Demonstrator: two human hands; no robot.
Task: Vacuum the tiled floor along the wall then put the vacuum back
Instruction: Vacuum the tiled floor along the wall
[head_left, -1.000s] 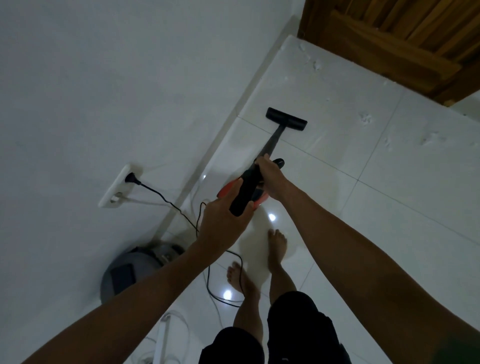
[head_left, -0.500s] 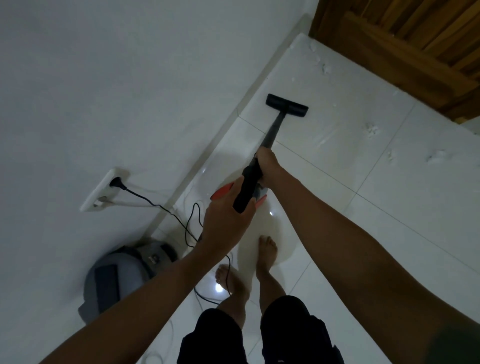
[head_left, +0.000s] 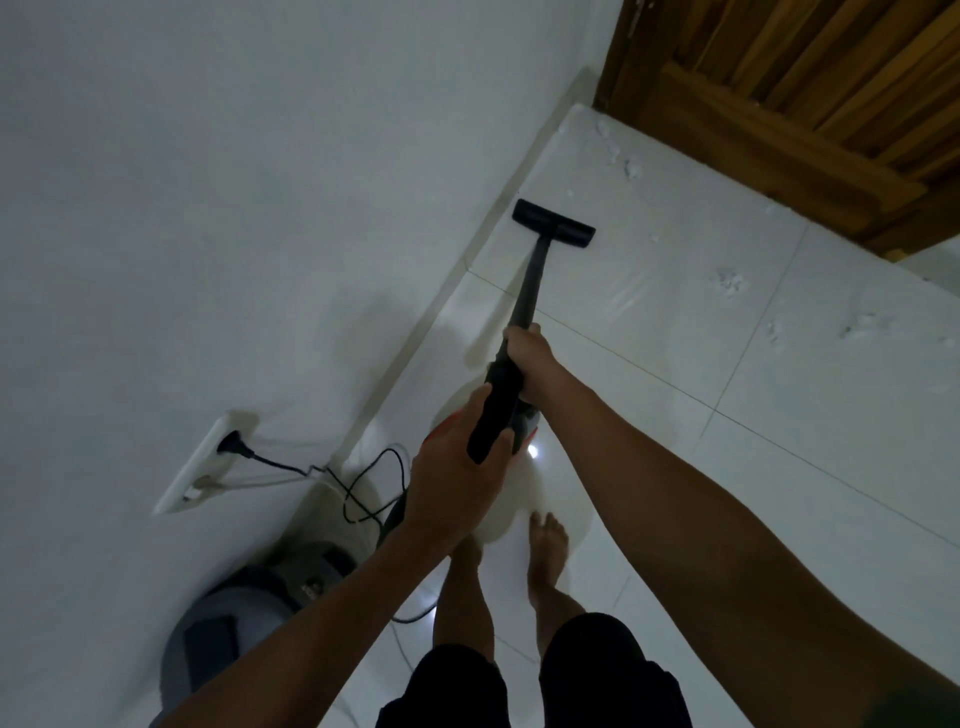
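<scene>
Both hands, left hand (head_left: 457, 483) and right hand (head_left: 527, 358), wrap fingers around the stiff vacuum wand (head_left: 530, 280); probably light, easy steering.

- The left hand (head_left: 457, 483) and right hand (head_left: 530, 358) are covering most of the vacuum's orange body (head_left: 524, 434).
- The grey round appliance (head_left: 244, 618) is sitting partly behind the left forearm (its make is unreadable).
- The wooden door (head_left: 810, 98) is running off the top and right edges.
- The black cord (head_left: 363, 493) is disappearing behind the left wrist.
</scene>
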